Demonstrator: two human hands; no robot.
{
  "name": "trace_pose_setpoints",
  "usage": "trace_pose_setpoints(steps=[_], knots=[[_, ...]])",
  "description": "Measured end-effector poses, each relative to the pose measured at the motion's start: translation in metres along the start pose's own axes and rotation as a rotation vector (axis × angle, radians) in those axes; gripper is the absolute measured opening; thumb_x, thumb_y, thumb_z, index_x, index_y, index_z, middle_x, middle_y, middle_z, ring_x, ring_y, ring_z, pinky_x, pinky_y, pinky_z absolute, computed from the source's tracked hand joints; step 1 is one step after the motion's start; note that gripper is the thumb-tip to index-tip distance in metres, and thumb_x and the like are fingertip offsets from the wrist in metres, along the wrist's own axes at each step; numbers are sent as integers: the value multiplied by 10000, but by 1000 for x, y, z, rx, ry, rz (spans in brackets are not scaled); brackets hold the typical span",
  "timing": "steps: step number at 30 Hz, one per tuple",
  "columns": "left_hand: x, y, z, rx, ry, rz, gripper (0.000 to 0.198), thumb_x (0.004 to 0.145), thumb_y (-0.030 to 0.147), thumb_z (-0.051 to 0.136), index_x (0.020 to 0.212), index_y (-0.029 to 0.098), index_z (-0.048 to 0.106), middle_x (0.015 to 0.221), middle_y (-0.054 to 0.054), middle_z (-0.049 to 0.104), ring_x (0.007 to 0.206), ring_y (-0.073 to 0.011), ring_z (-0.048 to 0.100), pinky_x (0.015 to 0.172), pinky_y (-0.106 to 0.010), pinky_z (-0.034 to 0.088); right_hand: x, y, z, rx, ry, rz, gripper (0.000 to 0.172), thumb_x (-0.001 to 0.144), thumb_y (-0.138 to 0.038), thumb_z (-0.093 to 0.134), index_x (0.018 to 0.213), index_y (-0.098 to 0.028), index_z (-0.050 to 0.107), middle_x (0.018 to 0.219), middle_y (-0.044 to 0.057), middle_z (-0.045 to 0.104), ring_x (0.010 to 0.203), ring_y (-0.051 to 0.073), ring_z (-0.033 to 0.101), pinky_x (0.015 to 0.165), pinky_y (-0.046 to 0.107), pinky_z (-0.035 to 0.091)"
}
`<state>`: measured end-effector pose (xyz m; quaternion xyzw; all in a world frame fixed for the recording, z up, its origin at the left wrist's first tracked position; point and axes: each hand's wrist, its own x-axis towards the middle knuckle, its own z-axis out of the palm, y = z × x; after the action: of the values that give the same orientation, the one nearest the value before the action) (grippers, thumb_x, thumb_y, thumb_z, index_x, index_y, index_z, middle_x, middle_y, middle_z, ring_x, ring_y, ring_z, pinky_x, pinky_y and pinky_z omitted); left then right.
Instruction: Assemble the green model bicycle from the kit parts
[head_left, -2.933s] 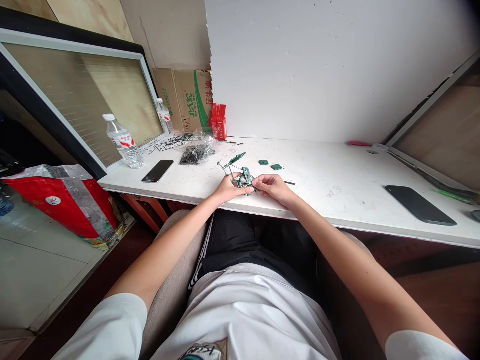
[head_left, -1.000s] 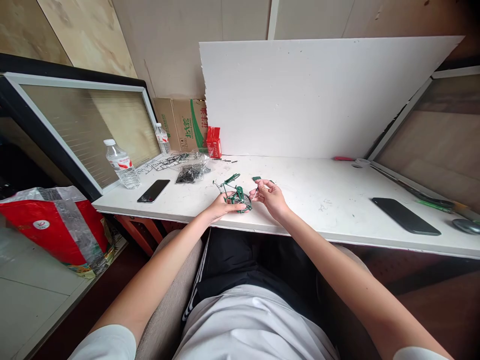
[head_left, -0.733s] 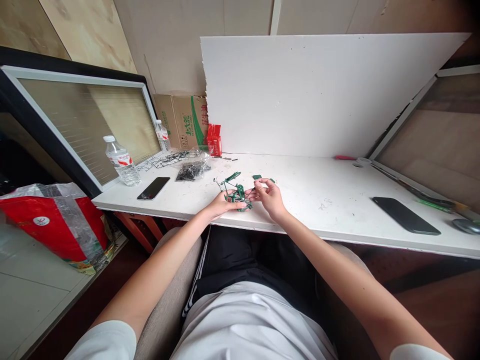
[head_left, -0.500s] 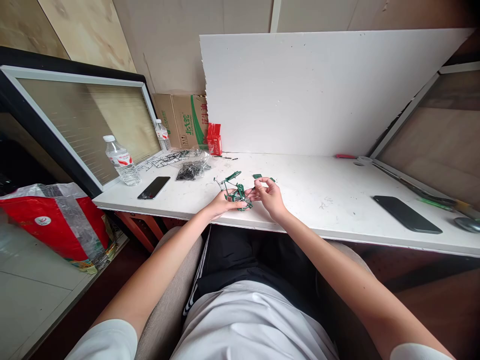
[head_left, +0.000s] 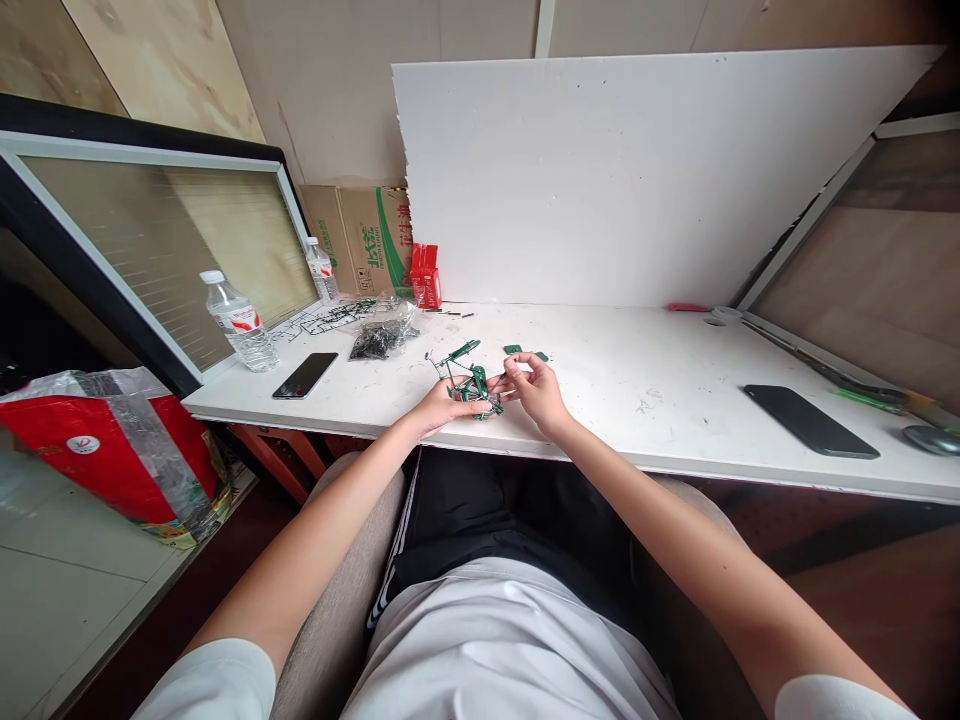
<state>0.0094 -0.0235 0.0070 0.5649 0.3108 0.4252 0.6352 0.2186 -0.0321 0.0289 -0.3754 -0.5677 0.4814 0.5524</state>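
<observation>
Left hand [head_left: 439, 408] grips green miniature bicycle [head_left: 479, 376] over the desk [head_left: 637, 345], close to its front edge. Right hand [head_left: 537, 388] at the bicycle's wheel end, thumb and fingertips bunched; can't tell if a small part is pinched there. Green pieces [head_left: 512, 349] lie farther from front edge. Step looks like fine fitting or adjusting; next move calls for firm left grip, light right fingertips.

cardboard carton [head_left: 350, 235], back left corner of desk [head_left: 600, 390]: green 北大荒, beidahuang beside it, red 花生油 | red box [head_left: 425, 278], back edge: print too small | front water bottle [head_left: 241, 325], left edge: label unreadable
</observation>
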Motion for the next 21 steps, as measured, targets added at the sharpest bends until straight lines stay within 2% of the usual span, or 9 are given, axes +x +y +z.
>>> trace_pose_setpoints(steps=[5,10,21], knots=[[-2,3,1,-1,15,-16,613,632,267,1022,1158,120,743,1108,-117,790,962,-234,766,945,-417,596,1,1,-2,-25,-36,-51,536,897,-735,731,1088,-257,579,899,63,812,794,214,788,702,329,639],[-2,4,3,15,33,-18,599,605,261,1035,1106,117,741,1039,-94,789,919,-214,753,901,-379,579,1,0,-3,-89,-80,-109,464,970,-700,658,1079,-260,561,891,58,799,783,210,785,653,306,587],[-2,4,2,33,53,-38,609,593,276,1044,1095,133,731,1024,-89,795,916,-233,774,882,-377,598,-3,-3,0,-64,-86,-131,471,936,-721,684,1049,-280,564,851,36,759,726,215,760,648,347,601]])
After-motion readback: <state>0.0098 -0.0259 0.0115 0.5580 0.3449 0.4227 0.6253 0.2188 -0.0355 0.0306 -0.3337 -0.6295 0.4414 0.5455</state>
